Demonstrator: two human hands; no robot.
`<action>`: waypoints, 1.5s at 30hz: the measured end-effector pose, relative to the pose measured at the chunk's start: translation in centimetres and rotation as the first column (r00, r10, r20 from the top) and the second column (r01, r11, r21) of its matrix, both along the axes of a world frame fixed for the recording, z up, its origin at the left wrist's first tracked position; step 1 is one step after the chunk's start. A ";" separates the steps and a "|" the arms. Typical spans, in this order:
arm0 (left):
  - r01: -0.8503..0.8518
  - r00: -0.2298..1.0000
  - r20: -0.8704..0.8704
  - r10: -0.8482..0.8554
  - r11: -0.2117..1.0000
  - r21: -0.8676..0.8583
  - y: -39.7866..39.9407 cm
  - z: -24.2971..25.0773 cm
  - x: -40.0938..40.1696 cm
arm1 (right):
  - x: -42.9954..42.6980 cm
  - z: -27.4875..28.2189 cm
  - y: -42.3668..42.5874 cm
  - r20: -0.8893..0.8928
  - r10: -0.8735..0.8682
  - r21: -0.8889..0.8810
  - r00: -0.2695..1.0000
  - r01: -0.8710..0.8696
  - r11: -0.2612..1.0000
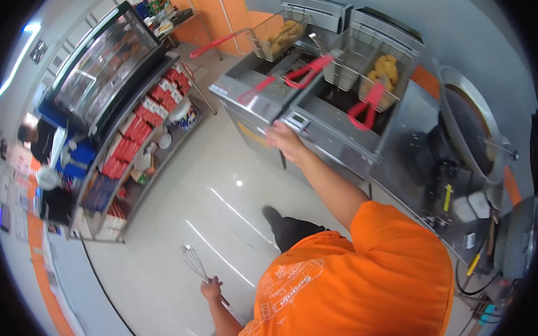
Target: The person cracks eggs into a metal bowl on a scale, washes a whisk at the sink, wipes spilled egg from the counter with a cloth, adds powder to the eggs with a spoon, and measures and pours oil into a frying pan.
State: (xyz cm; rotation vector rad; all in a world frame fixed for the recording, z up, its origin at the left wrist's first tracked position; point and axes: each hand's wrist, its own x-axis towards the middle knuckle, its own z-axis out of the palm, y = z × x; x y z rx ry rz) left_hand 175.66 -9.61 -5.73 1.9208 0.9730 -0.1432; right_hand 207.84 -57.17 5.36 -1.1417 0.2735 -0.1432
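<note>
My left hand (211,289) grips the handle of a metal balloon whisk (192,259), held above the floor with its wires pointing away from me. My right hand (287,143) reaches to the front edge of a stainless steel deep fryer (266,103), just beside a small digital display (297,119). Its fingers are blurred, so whether they hold anything is unclear. Beyond it, a wire fry basket (343,74) with a red handle stands over the fryer. Another basket (362,91) contains golden fried food (385,68). Farther back, a third basket (256,46) also holds fried pieces (286,36).
At right, a large wok (465,125) leans beside a dark burner (415,154) on a steel counter. Across the tiled floor (177,202), a glass display case (110,67) tops a rack with red boxes (136,128). Another person (43,138) stands behind the rack.
</note>
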 end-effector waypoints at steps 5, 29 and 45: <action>-0.068 0.981 -0.192 0.036 0.984 -0.167 3.0 0.2 12.9 | 20.7 0.8 -2.7 -0.211 -0.156 0.692 0.965 0.260 0.673; 0.687 0.471 -0.584 -0.661 0.690 -0.227 7.3 -0.3 82.9 | 23.4 3.8 7.0 -0.386 -0.585 0.129 0.713 0.670 0.731; 0.764 0.407 -0.559 -0.723 0.604 -0.226 3.7 -3.3 90.8 | 24.0 1.0 4.3 -0.454 -0.551 0.081 0.701 0.648 0.757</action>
